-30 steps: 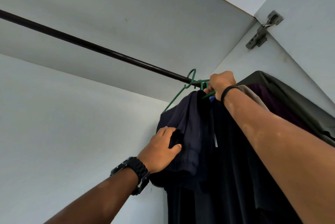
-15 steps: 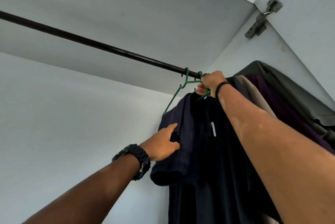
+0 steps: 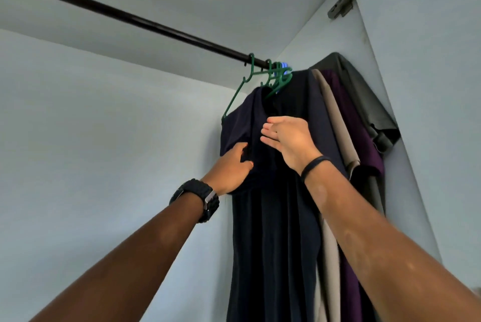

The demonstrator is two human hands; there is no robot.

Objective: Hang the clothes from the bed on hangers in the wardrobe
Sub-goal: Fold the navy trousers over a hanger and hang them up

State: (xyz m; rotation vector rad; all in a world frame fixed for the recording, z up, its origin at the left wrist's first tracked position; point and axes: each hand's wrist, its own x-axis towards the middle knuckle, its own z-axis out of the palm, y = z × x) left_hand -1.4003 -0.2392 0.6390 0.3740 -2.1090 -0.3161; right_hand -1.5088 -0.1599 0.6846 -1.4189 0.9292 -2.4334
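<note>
Reaching up from the bottom of the view, two bare arms went toward the clothes. The left hand (image 3: pixel 229 168), with a black watch (image 3: pixel 197 199) on its wrist, pinched the sleeve of the navy shirt (image 3: pixel 273 204) at about 8 o'clock from the collar. The right hand (image 3: pixel 289 139) was flat and loose, fingers straight, holding nothing, just in front of the shirt's chest. I could not tell if it touched the cloth.

The navy shirt hung on a green hanger (image 3: pixel 247 82), and the hook sat over the dark rod (image 3: pixel 130 19) at 12 o'clock above the shirt. More hangers crowded just beside it at 3 o'clock, with a beige garment (image 3: pixel 330 217), a purple shirt (image 3: pixel 364 149) and a grey one (image 3: pixel 364 92) behind.

If the left hand tugged the sleeve hard, the shirt could slide off the hanger's shoulder, or the hook could hop off the rod. The hooks sat so close that they might tangle too.
</note>
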